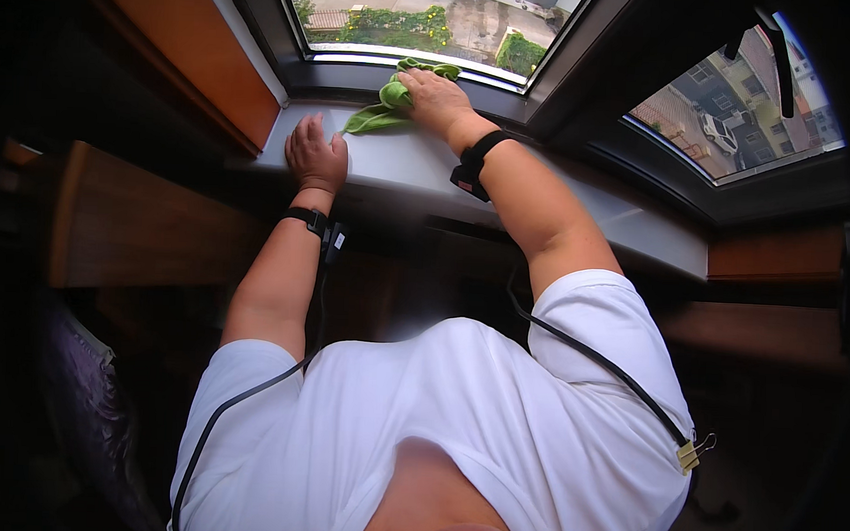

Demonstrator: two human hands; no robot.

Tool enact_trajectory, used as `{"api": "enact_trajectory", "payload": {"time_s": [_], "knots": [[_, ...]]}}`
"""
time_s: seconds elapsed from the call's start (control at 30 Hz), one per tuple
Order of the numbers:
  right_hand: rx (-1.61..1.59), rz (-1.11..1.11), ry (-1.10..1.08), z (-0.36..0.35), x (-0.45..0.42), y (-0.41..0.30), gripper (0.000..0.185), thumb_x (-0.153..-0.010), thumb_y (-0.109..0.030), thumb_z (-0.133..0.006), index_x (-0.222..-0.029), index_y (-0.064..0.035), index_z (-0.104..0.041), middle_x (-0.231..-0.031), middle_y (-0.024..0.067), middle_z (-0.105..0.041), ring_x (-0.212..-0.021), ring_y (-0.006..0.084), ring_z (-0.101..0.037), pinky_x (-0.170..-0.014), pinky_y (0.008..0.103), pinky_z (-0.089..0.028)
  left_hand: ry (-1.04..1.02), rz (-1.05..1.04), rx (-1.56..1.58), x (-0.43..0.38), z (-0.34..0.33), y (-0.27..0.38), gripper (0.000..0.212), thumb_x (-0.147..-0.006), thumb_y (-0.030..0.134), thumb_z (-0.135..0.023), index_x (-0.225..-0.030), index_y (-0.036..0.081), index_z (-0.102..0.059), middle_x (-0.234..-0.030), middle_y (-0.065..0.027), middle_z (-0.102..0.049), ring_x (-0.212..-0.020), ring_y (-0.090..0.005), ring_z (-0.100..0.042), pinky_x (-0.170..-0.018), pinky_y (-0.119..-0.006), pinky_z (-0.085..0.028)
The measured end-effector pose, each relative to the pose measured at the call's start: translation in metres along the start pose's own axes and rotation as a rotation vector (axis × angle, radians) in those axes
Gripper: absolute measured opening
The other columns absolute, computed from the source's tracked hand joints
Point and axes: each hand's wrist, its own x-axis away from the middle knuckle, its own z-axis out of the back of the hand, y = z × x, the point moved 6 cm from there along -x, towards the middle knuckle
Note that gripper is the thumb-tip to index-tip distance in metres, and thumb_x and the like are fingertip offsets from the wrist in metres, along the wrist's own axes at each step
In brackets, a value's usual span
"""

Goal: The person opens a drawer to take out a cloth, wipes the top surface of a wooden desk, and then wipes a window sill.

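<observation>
My right hand (436,101) presses a crumpled green cloth (396,96) against the lower bar of the dark window frame (361,77). One end of the cloth trails down onto the white windowsill (387,152). To its left, my left hand (316,153) rests on the sill near the orange-brown wooden side panel, with its fingers up and the thumb apart. Nothing is held in it. The palm side of the right hand is hidden.
A second window pane (739,108) with a dark handle (783,67) stands at the right. The wooden panel (194,54) bounds the sill on the left. Black cables (252,389) run from my wrist straps along both arms. A wooden board (153,221) lies at the lower left.
</observation>
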Motion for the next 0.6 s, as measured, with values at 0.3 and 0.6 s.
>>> {"api": "enact_trajectory", "payload": {"time_s": [0.3,0.6], "knots": [[0.566,-0.155,-0.226,0.049,0.097,0.069,0.067,-0.092,-0.038,-0.063,-0.141,0.0032,-0.045,-0.124,0.0180,-0.058,-0.123,0.0295,-0.056,-0.117,0.0435,-0.029,-0.079,0.030,-0.047,-0.003,-0.001,-0.001,0.046,-0.088,0.032,-0.061,-0.128,0.008,-0.058,-0.134,-0.0134,-0.057,-0.129,-0.0300,-0.050,-0.116,-0.050,-0.029],[-0.039,-0.197,-0.022,0.068,0.159,0.013,0.062,-0.090,-0.030,-0.068,-0.142,-0.0040,-0.047,-0.130,0.0229,-0.056,-0.122,0.0389,-0.054,-0.104,0.0446,-0.045,-0.014,0.048,-0.005,0.001,0.004,0.001,0.046,-0.087,0.029,-0.063,-0.127,0.009,-0.058,-0.132,-0.0137,-0.058,-0.127,-0.0311,-0.052,-0.113,-0.050,-0.032]]}}
